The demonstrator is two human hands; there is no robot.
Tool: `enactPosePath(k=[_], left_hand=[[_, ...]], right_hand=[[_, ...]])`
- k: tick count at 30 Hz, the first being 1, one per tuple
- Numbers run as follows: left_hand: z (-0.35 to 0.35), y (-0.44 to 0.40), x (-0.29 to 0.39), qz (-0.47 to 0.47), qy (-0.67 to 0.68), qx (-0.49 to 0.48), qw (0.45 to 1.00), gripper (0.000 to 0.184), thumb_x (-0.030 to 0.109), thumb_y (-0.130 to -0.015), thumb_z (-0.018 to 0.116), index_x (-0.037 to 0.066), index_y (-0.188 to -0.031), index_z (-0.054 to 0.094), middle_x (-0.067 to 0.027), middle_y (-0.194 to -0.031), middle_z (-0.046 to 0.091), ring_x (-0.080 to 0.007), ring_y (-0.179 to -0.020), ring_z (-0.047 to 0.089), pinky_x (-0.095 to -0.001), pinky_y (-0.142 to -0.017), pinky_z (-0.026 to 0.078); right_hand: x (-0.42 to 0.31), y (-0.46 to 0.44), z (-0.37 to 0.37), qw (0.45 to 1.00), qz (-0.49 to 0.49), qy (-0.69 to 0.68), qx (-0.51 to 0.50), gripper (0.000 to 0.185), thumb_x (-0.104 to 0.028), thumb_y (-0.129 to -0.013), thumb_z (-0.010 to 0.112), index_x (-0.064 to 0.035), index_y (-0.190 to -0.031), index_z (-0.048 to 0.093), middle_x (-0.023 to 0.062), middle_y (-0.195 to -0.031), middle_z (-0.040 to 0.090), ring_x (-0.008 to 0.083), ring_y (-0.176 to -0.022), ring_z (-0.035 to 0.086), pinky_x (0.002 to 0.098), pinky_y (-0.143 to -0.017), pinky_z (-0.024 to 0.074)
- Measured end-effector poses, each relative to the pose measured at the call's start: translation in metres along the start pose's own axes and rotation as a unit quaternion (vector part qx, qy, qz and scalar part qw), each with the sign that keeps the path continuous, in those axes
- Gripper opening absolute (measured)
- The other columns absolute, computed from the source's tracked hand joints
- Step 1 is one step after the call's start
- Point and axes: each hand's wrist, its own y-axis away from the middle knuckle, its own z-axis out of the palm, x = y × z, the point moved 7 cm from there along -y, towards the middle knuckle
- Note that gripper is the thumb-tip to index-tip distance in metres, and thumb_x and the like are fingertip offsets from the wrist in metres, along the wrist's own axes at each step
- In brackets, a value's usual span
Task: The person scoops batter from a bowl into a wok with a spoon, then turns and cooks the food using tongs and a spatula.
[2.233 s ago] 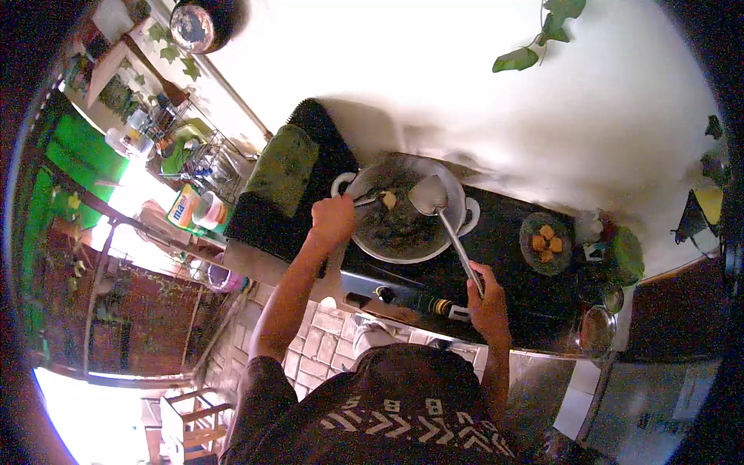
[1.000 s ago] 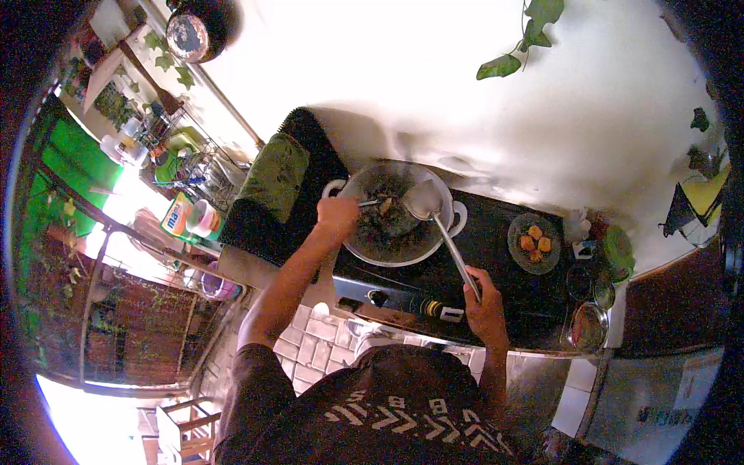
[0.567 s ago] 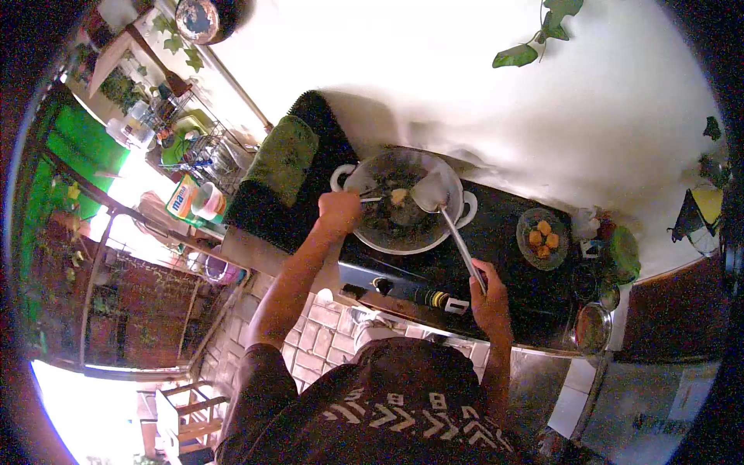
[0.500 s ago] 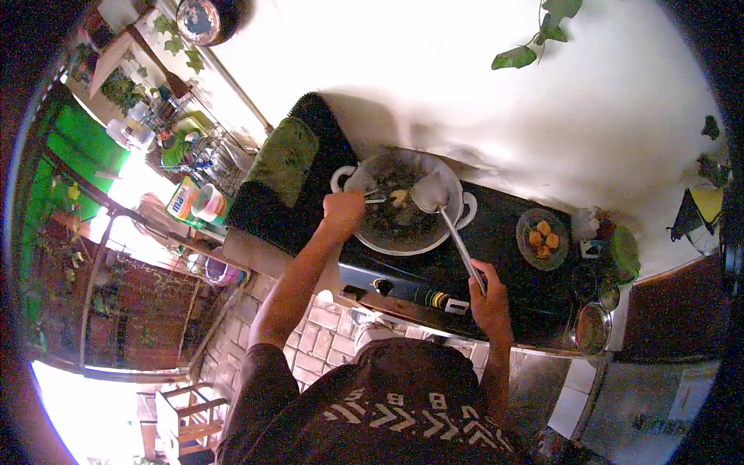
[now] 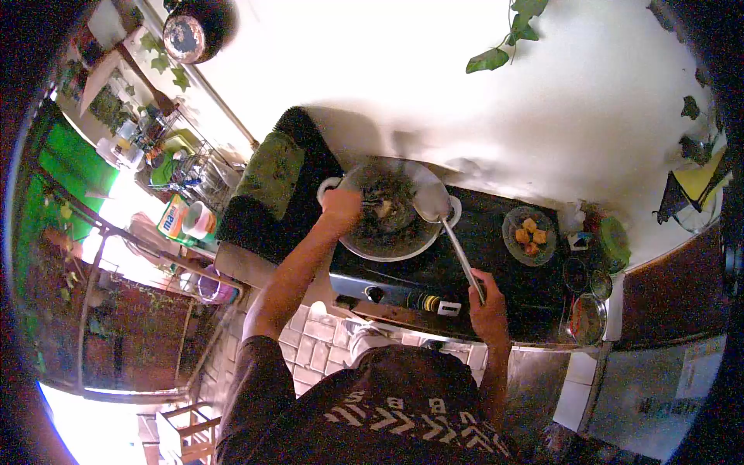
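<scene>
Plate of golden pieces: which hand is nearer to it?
Right. The right hand is below and left of the plate in view; the left hand is farther away, by the left side of the pan.

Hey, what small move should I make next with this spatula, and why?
Perhaps slide the spatula in your right hand toward the pale piece in the pan: the utensil in your left hand points at that piece, while the spatula's head sits apart, near the pan's right side.
</scene>
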Motion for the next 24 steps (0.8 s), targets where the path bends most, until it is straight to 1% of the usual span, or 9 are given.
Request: enactPosePath(k=[3, 6, 9, 12, 13, 15, 18, 22, 24], left_hand=[[-0.054, 0.006, 0.001, -0.05, -0.008, -0.049, 0.998, 0.019, 0.017, -0.083, 0.061, 0.013, -0.092, 0.077, -0.0102, -0.092, 0.075, -0.0289, -0.084, 0.074, -0.0427, -0.071, 0.057], [-0.053, 0.009, -0.002, -0.079, 0.008, -0.042, 0.996, 0.018, 0.016, -0.081, 0.061, 0.014, -0.09, 0.076, -0.0117, -0.091, 0.075, -0.0279, -0.084, 0.074, -0.0428, -0.068, 0.056], [-0.053, 0.013, -0.001, -0.063, 0.023, -0.01, 0.998, 0.016, 0.015, -0.081, 0.06, 0.014, -0.087, 0.076, -0.0124, -0.089, 0.074, -0.028, -0.082, 0.074, -0.043, -0.069, 0.056], [-0.062, 0.018, 0.007, -0.02, -0.002, -0.019, 1.0, 0.016, 0.015, -0.08, 0.06, 0.013, -0.085, 0.075, -0.012, -0.089, 0.074, -0.0298, -0.08, 0.074, -0.0439, -0.07, 0.057], [-0.065, 0.02, 0.007, -0.036, 0.014, -0.053, 0.998, 0.015, 0.015, -0.079, 0.061, 0.012, -0.085, 0.075, -0.0121, -0.089, 0.074, -0.0306, -0.08, 0.074, -0.0446, -0.07, 0.057], [-0.071, 0.022, 0.006, -0.053, 0.029, -0.088, 0.994, 0.015, 0.015, -0.078, 0.062, 0.011, -0.085, 0.074, -0.0123, -0.088, 0.074, -0.0313, -0.08, 0.073, -0.0453, -0.071, 0.057], [-0.06, 0.019, -0.002, -0.074, 0.028, -0.113, 0.991, 0.016, 0.014, -0.077, 0.063, 0.009, -0.086, 0.074, -0.0132, -0.089, 0.074, -0.0325, -0.083, 0.073, -0.0467, -0.071, 0.058], [-0.044, 0.021, 0.004, -0.038, 0.023, -0.118, 0.992, 0.018, 0.016, -0.077, 0.062, 0.009, -0.089, 0.074, -0.0145, -0.09, 0.074, -0.0336, -0.085, 0.073, -0.047, -0.071, 0.058], [-0.033, 0.023, 0.006, -0.031, 0.002, -0.138, 0.99, 0.019, 0.017, -0.078, 0.062, 0.009, -0.09, 0.075, -0.015, -0.091, 0.074, -0.0338, -0.085, 0.073, -0.0471, -0.071, 0.058]], right_hand=[[0.001, -0.003, -0.002, 0.998, -0.058, -0.005, 0.033, 0.029, -0.007, -0.097, 0.054, -0.0056, -0.126, 0.057, 0.0109, -0.084, 0.062, 0.0187, -0.074, 0.058, 0.0332, -0.07, 0.0482], [-0.009, -0.003, -0.003, 0.995, -0.093, -0.018, 0.04, 0.029, -0.007, -0.097, 0.054, -0.0049, -0.126, 0.056, 0.013, -0.092, 0.065, 0.0201, -0.079, 0.061, 0.0341, -0.074, 0.0491], [-0.014, -0.005, -0.001, 0.993, -0.106, -0.019, 0.046, 0.029, -0.006, -0.097, 0.055, -0.0045, -0.125, 0.056, 0.0146, -0.099, 0.067, 0.0213, -0.084, 0.063, 0.0349, -0.078, 0.0498], [-0.017, -0.003, 0.001, 0.997, -0.061, -0.035, 0.015, 0.029, -0.006, -0.096, 0.055, -0.0042, -0.126, 0.056, 0.0148, -0.1, 0.067, 0.0212, -0.086, 0.064, 0.0347, -0.08, 0.0503], [-0.012, -0.003, 0.003, 0.998, -0.059, -0.035, 0.015, 0.029, -0.006, -0.096, 0.055, -0.0042, -0.126, 0.056, 0.0148, -0.1, 0.067, 0.0212, -0.086, 0.064, 0.0347, -0.08, 0.0503], [-0.014, -0.005, 0.002, 0.99, -0.13, -0.02, 0.05, 0.029, -0.008, -0.097, 0.054, -0.0044, -0.126, 0.056, 0.0139, -0.096, 0.066, 0.0199, -0.081, 0.062, 0.0346, -0.076, 0.0503], [-0.014, -0.003, -0.001, 0.995, -0.09, -0.012, 0.033, 0.029, -0.01, -0.098, 0.054, -0.0046, -0.127, 0.056, 0.0125, -0.091, 0.065, 0.0178, -0.075, 0.058, 0.0332, -0.071, 0.0489], [-0.007, -0.002, -0.001, 0.998, -0.051, -0.01, 0.024, 0.03, -0.011, -0.099, 0.054, -0.0055, -0.128, 0.056, 0.0104, -0.085, 0.062, 0.0164, -0.071, 0.053, 0.0321, -0.066, 0.0465], [-0.006, -0.002, -0.002, 0.991, -0.12, -0.024, 0.047, 0.03, -0.012, -0.099, 0.054, -0.0069, -0.128, 0.056, 0.009, -0.082, 0.059, 0.0157, -0.069, 0.052, 0.0316, -0.065, 0.0454]])
